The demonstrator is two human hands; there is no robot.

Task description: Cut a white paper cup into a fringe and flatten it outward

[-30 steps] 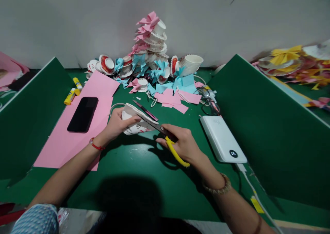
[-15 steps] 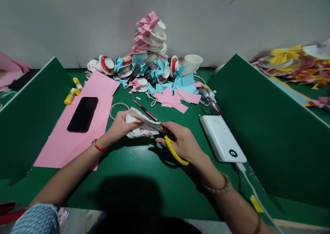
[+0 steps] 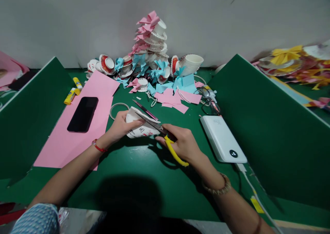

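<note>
My left hand (image 3: 124, 125) is closed on a white paper cup (image 3: 139, 132) with dark and red print, tipped on its side. Yellow-handled scissors (image 3: 174, 151) are in my right hand (image 3: 183, 141), and their blades lie across the cup's open rim. Part of the blades is hidden by the cup wall, and the fingers in the handle loops are only partly visible. Just behind the cup a pink craft knife (image 3: 145, 110) lies on the green table (image 3: 134, 168). A pale ring (image 3: 113, 106), perhaps a roll of tape, lies beside my left hand.
A black phone (image 3: 83, 114) rests on pink paper (image 3: 55, 148) at left, near glue sticks (image 3: 70, 95). Frilled cups with bows (image 3: 152, 38) are stacked at the back, by pink paper pieces (image 3: 177, 101). Glasses (image 3: 210, 106) and a cabled power bank (image 3: 222, 137) lie at right. Green dividers (image 3: 257, 130) flank the table.
The scissor blades have shifted very slightly at the cup's rim. Both hands stay in nearly the same place, and the other things have not moved.
</note>
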